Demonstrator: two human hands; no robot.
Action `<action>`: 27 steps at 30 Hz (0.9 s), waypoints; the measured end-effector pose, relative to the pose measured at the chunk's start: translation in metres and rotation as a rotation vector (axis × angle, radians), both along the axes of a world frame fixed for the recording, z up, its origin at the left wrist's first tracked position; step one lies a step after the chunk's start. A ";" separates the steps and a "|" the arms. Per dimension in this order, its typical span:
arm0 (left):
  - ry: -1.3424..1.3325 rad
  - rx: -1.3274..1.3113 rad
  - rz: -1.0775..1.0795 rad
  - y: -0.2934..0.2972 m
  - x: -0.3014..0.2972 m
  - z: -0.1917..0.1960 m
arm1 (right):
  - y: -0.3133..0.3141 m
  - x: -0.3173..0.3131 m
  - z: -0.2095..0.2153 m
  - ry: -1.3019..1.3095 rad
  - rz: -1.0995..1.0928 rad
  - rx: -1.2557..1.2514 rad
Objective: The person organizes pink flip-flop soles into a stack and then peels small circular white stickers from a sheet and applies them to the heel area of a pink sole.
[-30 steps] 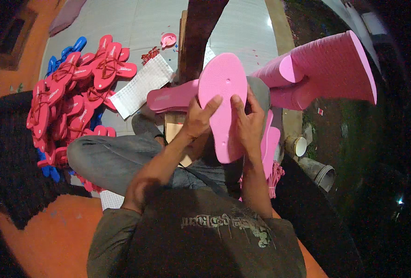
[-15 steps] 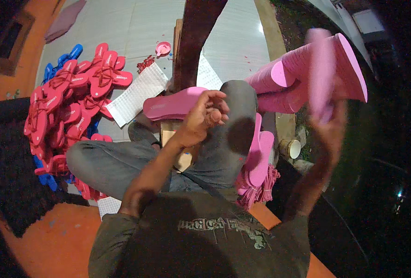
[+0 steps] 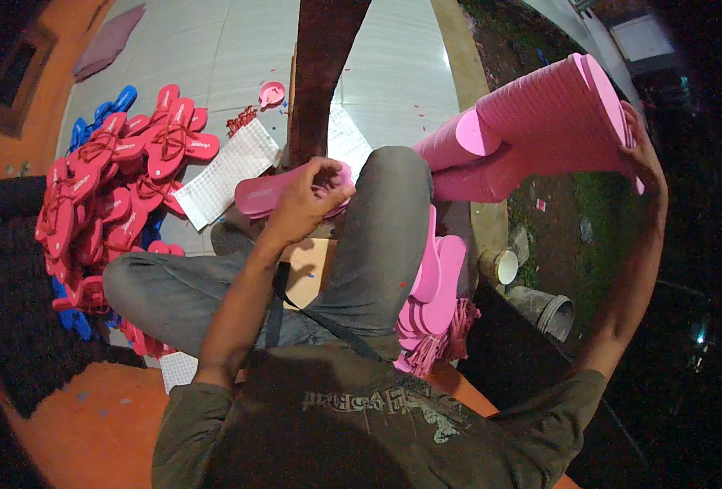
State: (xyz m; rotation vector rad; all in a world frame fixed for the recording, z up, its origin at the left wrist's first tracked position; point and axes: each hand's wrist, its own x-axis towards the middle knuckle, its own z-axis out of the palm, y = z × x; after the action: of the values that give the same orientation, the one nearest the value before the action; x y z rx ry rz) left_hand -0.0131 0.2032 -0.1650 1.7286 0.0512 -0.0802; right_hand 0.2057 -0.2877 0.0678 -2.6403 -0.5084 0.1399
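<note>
Loose pink soles [image 3: 441,285] are lying near the right edge of the floor [image 3: 402,73]. The left hand [image 3: 312,200] is curling loosely, fingers parted, by darker soles [image 3: 259,196]. The right hand [image 3: 641,155] is touching a pink sole stack [image 3: 548,130] jutting past that edge; whether it's pinching, I can't tell.

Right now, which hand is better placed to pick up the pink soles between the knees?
Left, I'd judge: the left hand looks empty and close to those pink soles, while the right hand is out at the long stack.
</note>
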 end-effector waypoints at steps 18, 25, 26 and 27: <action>-0.066 0.165 0.093 0.016 0.007 -0.009 | 0.128 -0.108 -0.141 0.201 0.035 0.119; -0.006 0.213 0.126 0.026 0.004 -0.010 | 0.104 -0.069 -0.196 0.287 -0.061 -0.187; 0.003 0.204 0.128 0.028 0.003 -0.012 | 0.103 -0.067 -0.205 0.207 -0.045 -0.225; 0.010 0.215 0.123 0.028 0.003 -0.014 | 0.098 -0.067 -0.213 0.125 -0.036 -0.266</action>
State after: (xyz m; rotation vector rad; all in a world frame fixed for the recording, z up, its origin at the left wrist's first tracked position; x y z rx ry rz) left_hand -0.0096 0.2316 -0.1794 1.9358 0.1787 0.0085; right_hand 0.1387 -0.1894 -0.1455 -2.8731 -0.4252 0.3838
